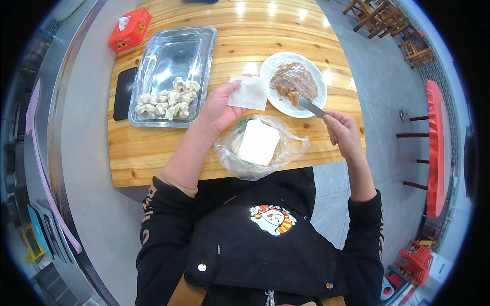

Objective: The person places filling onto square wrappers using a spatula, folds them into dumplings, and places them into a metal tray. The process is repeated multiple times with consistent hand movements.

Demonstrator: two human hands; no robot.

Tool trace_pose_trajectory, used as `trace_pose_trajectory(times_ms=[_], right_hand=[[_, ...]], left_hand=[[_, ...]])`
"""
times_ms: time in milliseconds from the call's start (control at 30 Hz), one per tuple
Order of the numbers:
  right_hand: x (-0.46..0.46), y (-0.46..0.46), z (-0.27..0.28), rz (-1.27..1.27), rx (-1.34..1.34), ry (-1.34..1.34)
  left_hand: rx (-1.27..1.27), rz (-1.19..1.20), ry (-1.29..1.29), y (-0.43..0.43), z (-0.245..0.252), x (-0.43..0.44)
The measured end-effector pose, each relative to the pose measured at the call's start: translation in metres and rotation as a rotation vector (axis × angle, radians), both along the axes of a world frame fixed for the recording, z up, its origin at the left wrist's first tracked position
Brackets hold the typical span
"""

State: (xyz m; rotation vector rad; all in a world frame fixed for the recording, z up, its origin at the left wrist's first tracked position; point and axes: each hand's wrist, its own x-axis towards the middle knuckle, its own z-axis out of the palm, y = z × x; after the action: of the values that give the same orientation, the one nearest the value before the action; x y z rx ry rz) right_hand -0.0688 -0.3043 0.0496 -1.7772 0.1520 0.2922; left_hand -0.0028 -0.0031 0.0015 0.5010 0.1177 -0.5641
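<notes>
A square dough wrapper (249,93) lies across the fingers of my left hand (222,104), its thumb on the wrapper's left edge. My right hand (343,132) grips the end of a flat metal spreader (312,107), whose tip touches the minced filling (294,78) on a white plate (323,95). Plastic film covers part of the filling. Nearer me, a stack of white wrappers (259,142) rests in an open clear plastic bag (293,151). To the left, several folded wontons (168,100) sit at the near end of a clear tray (172,49).
A black phone (125,93) lies left of the tray, partly under its edge. A red tissue box (131,30) stands at the wooden table's (153,153) far left corner. Beyond the right table edge are a red-covered table (434,149) and wooden stools (377,17).
</notes>
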Motion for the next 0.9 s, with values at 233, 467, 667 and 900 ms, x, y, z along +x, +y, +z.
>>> trace_pose_trajectory(times_ms=[233,467,667,900], right_hand=[[0.004,0.014,0.013,-0.03,0.11,0.041],[0.017,0.079,-0.003,0.229,-0.589,-0.835],[0.015,0.11,-0.017,0.459,-1.205,-1.1],[0.011,0.102,0.004,0.614,-1.296,-1.04]], left_hand=[[-0.02,-0.013,0.037,-0.001,0.001,-0.002],[-0.135,0.029,0.048,-0.003,0.007,-0.003],[-0.185,0.123,0.101,-0.004,0.004,-0.005],[-0.094,0.322,0.144,-0.005,0.001,0.0]])
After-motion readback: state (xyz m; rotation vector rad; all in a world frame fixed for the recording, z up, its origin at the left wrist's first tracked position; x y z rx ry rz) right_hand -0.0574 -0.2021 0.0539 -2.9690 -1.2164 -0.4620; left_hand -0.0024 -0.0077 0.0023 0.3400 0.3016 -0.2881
